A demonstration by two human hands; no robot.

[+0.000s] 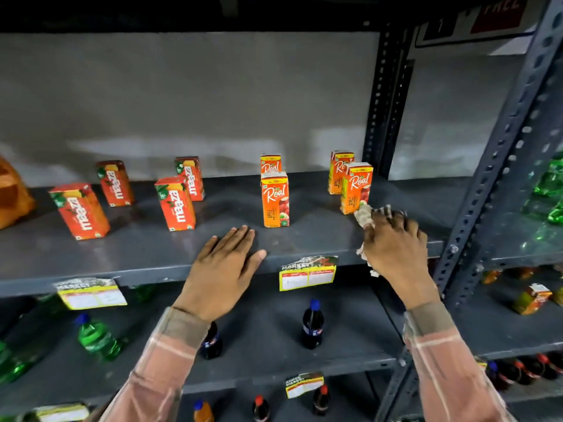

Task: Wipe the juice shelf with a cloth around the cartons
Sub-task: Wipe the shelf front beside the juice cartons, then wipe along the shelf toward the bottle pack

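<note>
We see a dim scene, lit from the front and above: the grey back wall is brightest, while the top edge falls to black. The shelf carries soft sheen and faint carton shadows. Wide-angle bending bows the uprights at right. Edges smear, and the green bottles there blur with glare.

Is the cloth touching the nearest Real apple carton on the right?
Cannot tell. In the head view the cloth under the right hand overlaps the carton's lower corner, but no gap or contact shows plainly.
</note>
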